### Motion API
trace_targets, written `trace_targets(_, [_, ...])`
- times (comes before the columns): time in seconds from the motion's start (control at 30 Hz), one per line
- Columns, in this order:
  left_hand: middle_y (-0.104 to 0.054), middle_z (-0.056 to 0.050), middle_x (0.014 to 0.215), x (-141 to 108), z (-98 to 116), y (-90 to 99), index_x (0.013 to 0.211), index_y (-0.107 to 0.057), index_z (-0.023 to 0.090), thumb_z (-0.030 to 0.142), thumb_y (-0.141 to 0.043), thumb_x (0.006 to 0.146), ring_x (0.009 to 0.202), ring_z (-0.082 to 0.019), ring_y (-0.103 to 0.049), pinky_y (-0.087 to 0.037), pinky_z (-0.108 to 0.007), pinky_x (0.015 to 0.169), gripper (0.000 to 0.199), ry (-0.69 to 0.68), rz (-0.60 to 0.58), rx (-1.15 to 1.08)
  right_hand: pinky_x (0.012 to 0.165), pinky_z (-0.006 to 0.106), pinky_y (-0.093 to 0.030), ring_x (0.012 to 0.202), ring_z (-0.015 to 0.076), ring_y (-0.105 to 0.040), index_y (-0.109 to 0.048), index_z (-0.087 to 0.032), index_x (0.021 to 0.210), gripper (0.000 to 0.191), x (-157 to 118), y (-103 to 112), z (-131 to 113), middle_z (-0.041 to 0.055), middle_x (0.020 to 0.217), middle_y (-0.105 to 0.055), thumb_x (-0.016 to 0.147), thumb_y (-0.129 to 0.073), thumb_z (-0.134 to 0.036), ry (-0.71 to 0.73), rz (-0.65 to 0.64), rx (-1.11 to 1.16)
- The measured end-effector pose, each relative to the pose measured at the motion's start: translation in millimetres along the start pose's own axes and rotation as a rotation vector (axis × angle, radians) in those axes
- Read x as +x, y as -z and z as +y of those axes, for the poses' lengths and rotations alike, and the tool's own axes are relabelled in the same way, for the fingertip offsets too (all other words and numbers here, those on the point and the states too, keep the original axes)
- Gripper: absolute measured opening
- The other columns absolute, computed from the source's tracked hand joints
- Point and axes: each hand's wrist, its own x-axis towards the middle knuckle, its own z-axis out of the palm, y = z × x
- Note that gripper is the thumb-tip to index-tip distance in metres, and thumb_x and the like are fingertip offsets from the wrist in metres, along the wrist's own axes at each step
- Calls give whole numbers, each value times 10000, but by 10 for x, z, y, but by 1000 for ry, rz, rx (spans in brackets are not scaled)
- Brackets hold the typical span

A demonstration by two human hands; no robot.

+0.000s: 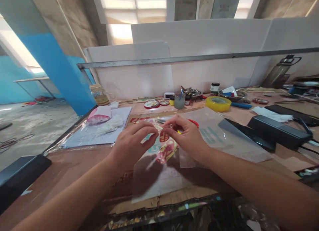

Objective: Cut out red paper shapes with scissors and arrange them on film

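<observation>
My left hand (136,143) and my right hand (185,134) meet over the work sheet, thumbs and fingers closed in a pinch. A tiny pale piece seems to be between the fingertips, too small to name. Just under the fingers is a small red patterned piece (163,137); whether it is held or lies on the sheet I cannot tell. Below it shows a pink and yellow patterned piece (166,153). Translucent paper (154,188) lies beneath, over cardboard with red print. Behind my hands, a thin metal tool (159,120) and a red curved edge (193,123) are partly hidden.
At the back stand a cloudy water jar (179,101), paint jars (214,88), a yellow tape roll (218,104) and metal bowls. Plastic-covered papers (119,124) and a glass jar (99,94) are left. A black power adapter (279,131) and a bottle (279,71) stand right.
</observation>
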Motion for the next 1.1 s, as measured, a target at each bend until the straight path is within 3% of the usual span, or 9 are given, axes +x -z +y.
trace_targets(0.13, [-752, -1, 867, 22, 22, 26, 894, -665, 198, 156, -654, 880, 775, -117, -723, -578, -209, 738, 46, 35, 18, -29, 482, 237, -420, 500, 111, -514, -746, -207, 973, 218, -53, -27, -53, -26, 600, -611, 859, -698, -386, -197, -101, 138])
trace_targets(0.27, [-743, 10, 838, 57, 59, 58, 858, -652, 201, 152, -660, 873, 749, -104, -715, -581, -196, 719, 52, 57, 36, -88, 434, 228, -384, 437, 89, -467, -760, -205, 1015, 281, -61, -15, -74, -41, 558, -595, 860, -692, -428, -216, -71, 113])
trace_targets(0.37, [-738, 10, 846, 52, 70, 65, 852, -648, 203, 142, -667, 867, 761, -105, -713, -581, -197, 725, 66, 53, 48, -99, 468, 230, -432, 464, 98, -523, -732, -213, 1090, 303, -59, -15, -86, -52, 560, -600, 869, -688, -416, -182, -82, 157])
trace_targets(0.47, [-740, -12, 897, 25, 63, 52, 900, -672, 203, 129, -665, 874, 793, -108, -711, -578, -198, 732, 78, 28, 1, -157, 665, 276, -551, 706, 143, -676, -715, -218, 1043, 216, -65, -29, -65, 7, 816, -723, 867, -700, -344, -69, -149, 233])
trace_targets(0.53, [-743, -30, 930, 19, 60, 43, 930, -691, 206, 133, -640, 893, 815, -119, -710, -580, -212, 741, 96, 44, -41, -246, 762, 294, -556, 827, 156, -686, -700, -217, 987, 142, -68, -29, -33, 26, 924, -734, 874, -697, -302, 11, -152, 198])
trace_targets(0.77, [-741, -40, 805, 143, 74, 131, 800, -733, 198, 209, -625, 896, 748, -165, -692, -568, -272, 689, 146, 337, -264, -582, 665, 248, -499, 732, 130, -616, -638, -196, 879, 103, -39, 43, -17, 1, 800, -670, 889, -691, -284, 167, -208, 70])
trace_targets(0.93, [-745, -33, 779, 167, 16, 161, 784, -745, 204, 246, -658, 873, 723, -168, -682, -551, -279, 649, 132, 378, -373, -674, 654, 244, -491, 717, 127, -610, -632, -198, 832, 118, -12, 72, -47, -8, 768, -672, 890, -681, -287, 158, -283, 69])
trace_targets(1.1, [-744, -22, 759, 170, -3, 160, 781, -748, 219, 243, -676, 858, 709, -159, -681, -556, -274, 647, 108, 381, -379, -692, 667, 253, -501, 709, 130, -610, -632, -201, 822, 110, -13, 78, -52, -11, 753, -665, 881, -685, -277, 139, -307, 78])
